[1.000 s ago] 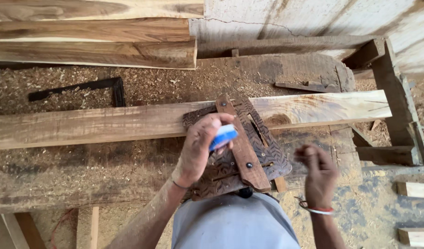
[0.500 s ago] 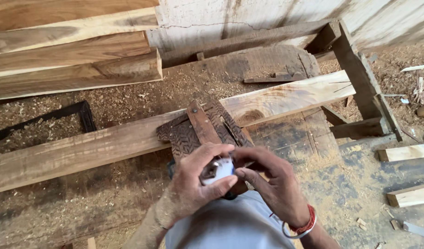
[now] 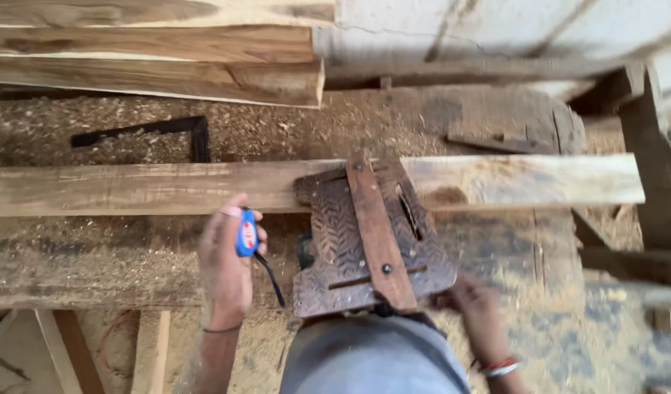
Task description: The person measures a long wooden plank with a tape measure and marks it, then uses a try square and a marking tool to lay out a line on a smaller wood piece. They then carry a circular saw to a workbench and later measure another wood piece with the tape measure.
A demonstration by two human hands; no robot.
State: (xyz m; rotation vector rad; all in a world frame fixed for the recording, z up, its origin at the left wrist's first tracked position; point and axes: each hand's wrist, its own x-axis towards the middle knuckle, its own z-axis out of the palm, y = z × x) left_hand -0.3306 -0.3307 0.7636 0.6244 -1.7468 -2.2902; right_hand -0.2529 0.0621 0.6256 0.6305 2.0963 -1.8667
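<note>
My left hand (image 3: 226, 259) grips a small blue tape measure (image 3: 246, 233) with a black strap hanging from it, held against the near edge of a long wooden plank (image 3: 131, 188) that lies across the workbench. My right hand (image 3: 476, 306) is blurred and touches the lower right corner of a dark metal base plate (image 3: 372, 241) of a tool resting on the plank. A rusty bar runs down the middle of the plate.
A black metal square (image 3: 182, 130) lies in sawdust beyond the plank. Stacked timber planks (image 3: 160, 62) sit at the far left. A wooden frame (image 3: 657, 182) stands at the right. Loose offcuts (image 3: 65, 343) lie below left.
My hands, together on the tape measure half a second ago, have parted. The left carried it left to the plank's edge; the right dropped to the plate's corner.
</note>
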